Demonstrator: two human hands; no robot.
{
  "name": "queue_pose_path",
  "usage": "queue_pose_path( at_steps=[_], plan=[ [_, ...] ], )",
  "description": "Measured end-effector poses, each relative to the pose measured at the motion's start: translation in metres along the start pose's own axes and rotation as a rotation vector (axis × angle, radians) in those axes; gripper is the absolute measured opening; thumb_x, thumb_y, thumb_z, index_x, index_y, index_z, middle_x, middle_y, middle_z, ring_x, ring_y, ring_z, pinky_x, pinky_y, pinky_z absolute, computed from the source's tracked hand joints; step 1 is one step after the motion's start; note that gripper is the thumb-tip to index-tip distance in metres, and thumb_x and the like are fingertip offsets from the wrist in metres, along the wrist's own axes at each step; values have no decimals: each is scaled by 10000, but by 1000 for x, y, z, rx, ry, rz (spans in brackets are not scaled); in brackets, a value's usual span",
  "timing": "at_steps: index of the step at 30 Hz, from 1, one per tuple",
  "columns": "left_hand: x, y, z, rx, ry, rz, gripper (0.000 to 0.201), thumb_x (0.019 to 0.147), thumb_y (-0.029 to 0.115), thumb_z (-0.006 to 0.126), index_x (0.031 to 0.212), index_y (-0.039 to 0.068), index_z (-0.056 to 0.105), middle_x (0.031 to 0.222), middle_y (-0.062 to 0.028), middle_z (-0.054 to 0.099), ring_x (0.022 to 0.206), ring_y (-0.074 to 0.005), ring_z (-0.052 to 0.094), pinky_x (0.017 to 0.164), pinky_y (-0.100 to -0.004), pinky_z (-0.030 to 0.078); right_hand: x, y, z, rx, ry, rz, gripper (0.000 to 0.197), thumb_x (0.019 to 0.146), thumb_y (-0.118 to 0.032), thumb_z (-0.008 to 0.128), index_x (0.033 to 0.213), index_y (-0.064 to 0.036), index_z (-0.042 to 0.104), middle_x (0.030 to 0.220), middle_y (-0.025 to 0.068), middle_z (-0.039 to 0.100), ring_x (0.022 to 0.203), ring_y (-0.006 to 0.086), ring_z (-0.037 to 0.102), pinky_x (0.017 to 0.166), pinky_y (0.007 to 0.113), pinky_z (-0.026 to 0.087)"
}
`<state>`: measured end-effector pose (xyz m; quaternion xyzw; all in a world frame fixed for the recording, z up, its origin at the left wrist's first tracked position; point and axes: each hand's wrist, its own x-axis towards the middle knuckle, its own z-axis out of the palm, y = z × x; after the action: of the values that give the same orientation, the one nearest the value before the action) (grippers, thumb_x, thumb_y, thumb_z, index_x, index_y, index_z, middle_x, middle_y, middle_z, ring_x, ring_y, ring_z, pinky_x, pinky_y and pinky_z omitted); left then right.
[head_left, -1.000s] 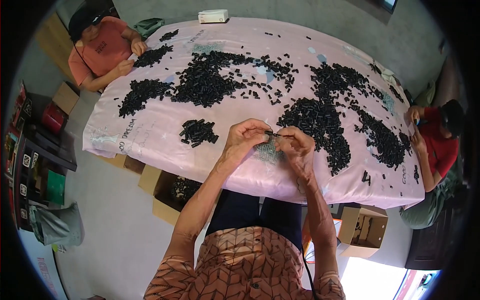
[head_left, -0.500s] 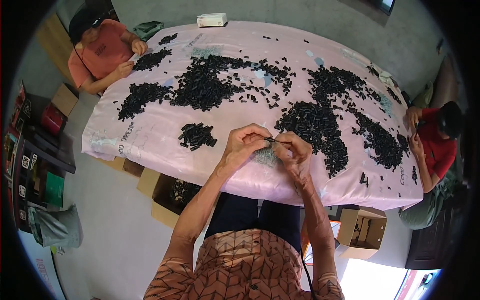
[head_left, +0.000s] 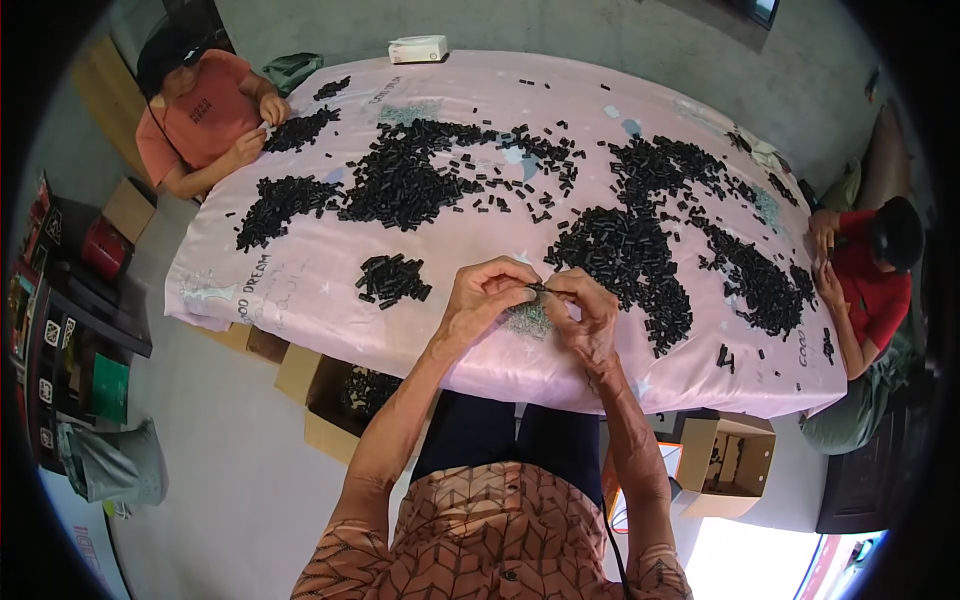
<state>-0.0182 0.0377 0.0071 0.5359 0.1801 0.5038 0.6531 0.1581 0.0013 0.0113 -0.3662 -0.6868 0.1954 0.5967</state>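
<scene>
Both my hands meet over the near side of the table, fingertips pinched together. A small black piece [head_left: 537,287] sits between them, partly hidden by the fingers. My left hand [head_left: 490,297] is closed on it from the left, and my right hand [head_left: 588,312] grips it from the right. Just beneath my fingers lies a heap of small clear or silvery bits [head_left: 527,321], too fine to make out. A small pile of short black pieces [head_left: 392,280] rests left of my hands, and a big dense pile of the same pieces [head_left: 630,260] spreads to the right.
A pink cloth [head_left: 330,330] covers the table, with more black piles [head_left: 400,185] farther back. A tissue box [head_left: 418,49] stands at the far edge. One person [head_left: 205,110] works at the left, another [head_left: 865,275] at the right. Cardboard boxes [head_left: 727,465] stand below the table.
My fingertips have drawn slightly closer together around the small black piece. The view has shifted slightly. The person at the left has moved their hands a little.
</scene>
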Motion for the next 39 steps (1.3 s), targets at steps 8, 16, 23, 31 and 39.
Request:
queue_pose_path(
  at_steps=[8, 16, 23, 31, 39],
  plan=[
    [-1, -2, 0, -32, 3, -13, 191, 824, -112, 646, 1007, -58, 643, 1021, -91, 650, 919, -119, 626, 840, -235, 509, -3, 1, -3, 25, -34, 40, 169, 765, 85, 653, 908, -4, 638, 842, 94, 657, 707, 171, 638, 618, 269, 507],
    [-2, -3, 0, 159, -10, 91, 140, 838, -103, 614, 966, -48, 636, 949, -74, 655, 866, -95, 621, 785, -217, 512, -3, -1, -4, 9, -76, -6, 154, 773, 81, 657, 905, 2, 646, 841, 98, 661, 716, 163, 644, 619, 268, 518],
    [0, 1, -3, -50, 26, -44, 175, 798, -100, 668, 962, -42, 654, 987, -136, 682, 862, -158, 656, 795, -263, 542, -3, -12, -2, 244, -60, 183, 134, 773, 99, 674, 882, 22, 662, 841, 98, 667, 693, 136, 637, 593, 243, 528],
    [-2, 0, -14, -153, -38, -167, 200, 809, -58, 671, 1008, -38, 662, 952, -118, 696, 848, -171, 664, 786, -287, 548, 3, -19, -2, 106, -103, 25, 150, 715, 14, 790, 808, 7, 673, 802, 84, 657, 685, 139, 620, 594, 261, 501],
    [-1, 4, -10, -173, -85, -235, 250, 806, -42, 679, 1050, -24, 631, 945, -107, 694, 864, -158, 656, 811, -270, 523, 2, -12, -4, -20, -123, -75, 367, 713, -59, 821, 1027, -42, 632, 950, 97, 626, 749, 181, 619, 625, 288, 511]
  ],
)
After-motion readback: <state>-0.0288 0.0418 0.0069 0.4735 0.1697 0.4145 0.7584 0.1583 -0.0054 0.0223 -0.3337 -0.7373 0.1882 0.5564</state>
